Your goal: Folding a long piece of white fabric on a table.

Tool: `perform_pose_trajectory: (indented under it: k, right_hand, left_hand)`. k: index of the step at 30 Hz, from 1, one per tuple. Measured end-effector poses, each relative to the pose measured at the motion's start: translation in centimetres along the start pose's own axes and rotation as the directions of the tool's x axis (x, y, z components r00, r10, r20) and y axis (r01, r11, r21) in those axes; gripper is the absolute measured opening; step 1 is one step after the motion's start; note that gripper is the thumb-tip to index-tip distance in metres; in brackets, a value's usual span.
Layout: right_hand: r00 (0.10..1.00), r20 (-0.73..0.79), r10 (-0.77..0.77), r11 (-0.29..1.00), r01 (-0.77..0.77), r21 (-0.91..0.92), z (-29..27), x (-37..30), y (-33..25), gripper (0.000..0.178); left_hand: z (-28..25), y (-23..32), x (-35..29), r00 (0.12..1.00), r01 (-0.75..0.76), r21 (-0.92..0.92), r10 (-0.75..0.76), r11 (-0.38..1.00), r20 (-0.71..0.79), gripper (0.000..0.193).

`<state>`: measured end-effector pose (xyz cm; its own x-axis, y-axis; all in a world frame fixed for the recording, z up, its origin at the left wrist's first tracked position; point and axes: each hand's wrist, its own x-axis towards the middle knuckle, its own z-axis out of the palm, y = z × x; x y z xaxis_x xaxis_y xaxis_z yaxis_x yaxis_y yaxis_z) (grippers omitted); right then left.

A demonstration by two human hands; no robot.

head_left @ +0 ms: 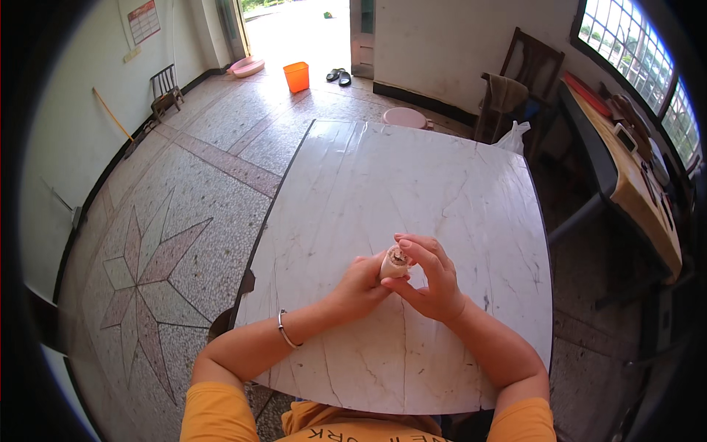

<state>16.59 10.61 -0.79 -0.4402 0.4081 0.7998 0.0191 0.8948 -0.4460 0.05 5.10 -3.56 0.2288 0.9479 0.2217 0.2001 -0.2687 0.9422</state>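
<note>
A small white cylinder (393, 269) is held upright, slightly tilted, above the middle of the white marble-patterned table (331, 199). Its top end shows a brownish, rough-looking inside, too small to make out. My left hand (359, 287) is closed round its left side, with a bracelet on that wrist. From the right, my right hand (434, 282) curves about the same cylinder, its thumb low against the side and its fingertips at the upper rim. Part of the cylinder is hidden by the fingers.
A pink round stool (405, 117) stands past the table's far edge, near a wooden chair (532, 62) and a white plastic bag (513, 138). At the right is a side table (626, 169) with assorted things. An orange bucket (297, 76) and dark slippers (339, 76) are by the doorway.
</note>
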Motion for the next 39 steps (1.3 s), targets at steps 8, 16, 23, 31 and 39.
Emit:
perform_pose_trajectory:
  k: [8,16,23,31,39]
  right_hand:
    - [0.999,0.014,-0.047,0.995,0.048,-0.085,-0.3,-0.1,0.6,0.04]
    - [0.999,0.036,-0.021,0.999,0.022,-0.039,-0.2,0.0,0.3,0.04]
    - [0.998,0.054,0.017,1.0,-0.018,0.02,-0.1,0.3,0.0,0.041]
    - [0.999,0.018,-0.04,0.999,0.041,-0.036,0.1,0.4,-0.2,0.042]
    - [0.997,0.044,-0.058,0.99,0.063,-0.124,-0.2,0.5,0.0,0.043]
  left_hand:
    - [0.2,-0.4,-0.1,1.0,-0.002,0.03,0.002,1.0,-0.011,0.02]
    - [0.0,-0.7,-0.5,0.994,-0.056,0.202,0.073,0.978,-0.081,0.021]
    - [0.0,1.2,-0.3,0.998,-0.024,-0.21,0.013,0.977,-0.057,0.028]
    - [0.4,0.5,-0.2,0.999,-0.046,-0.396,0.032,0.917,-0.043,0.026]
    - [0.3,0.9,-0.4,0.999,0.022,-0.257,-0.015,0.966,0.029,0.029]
